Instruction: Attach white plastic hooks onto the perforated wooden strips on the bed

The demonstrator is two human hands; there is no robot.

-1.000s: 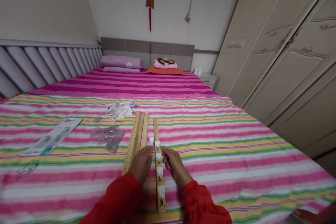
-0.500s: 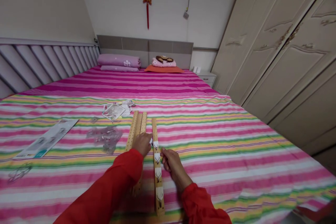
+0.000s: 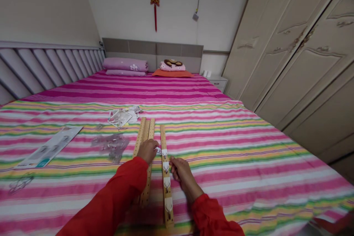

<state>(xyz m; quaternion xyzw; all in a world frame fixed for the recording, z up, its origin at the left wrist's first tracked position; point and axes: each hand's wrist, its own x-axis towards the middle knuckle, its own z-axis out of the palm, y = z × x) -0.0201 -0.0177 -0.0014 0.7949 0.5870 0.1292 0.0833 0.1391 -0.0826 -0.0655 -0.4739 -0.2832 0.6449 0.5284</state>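
A narrow wooden strip with holes (image 3: 162, 136) lies lengthwise on the striped bedspread, with several white adhesive hooks (image 3: 166, 183) in a row along it. My left hand (image 3: 148, 151) is closed, and a small white hook (image 3: 158, 150) shows at its fingertips, just left of the strip. It hovers over the other wooden strips (image 3: 151, 127), partly hiding them. My right hand (image 3: 181, 171) lies at the strip's right side with curled fingers. Its thumb and forefinger are pinched close to the strip's edge beside the upper hooks; what they hold, if anything, is hidden.
Left of the strips lie a clear plastic bag with small metal parts (image 3: 112, 145), a pile of white packaging (image 3: 124, 116) and a long white packing card (image 3: 49, 147). A thin wire-like item (image 3: 21, 182) is further left. Folded bedding (image 3: 125, 66) sits by the headboard (image 3: 181, 53).
My left hand has shifted slightly left, away from the strip, and more of the white hook shows at its fingers. My right hand has hardly moved.
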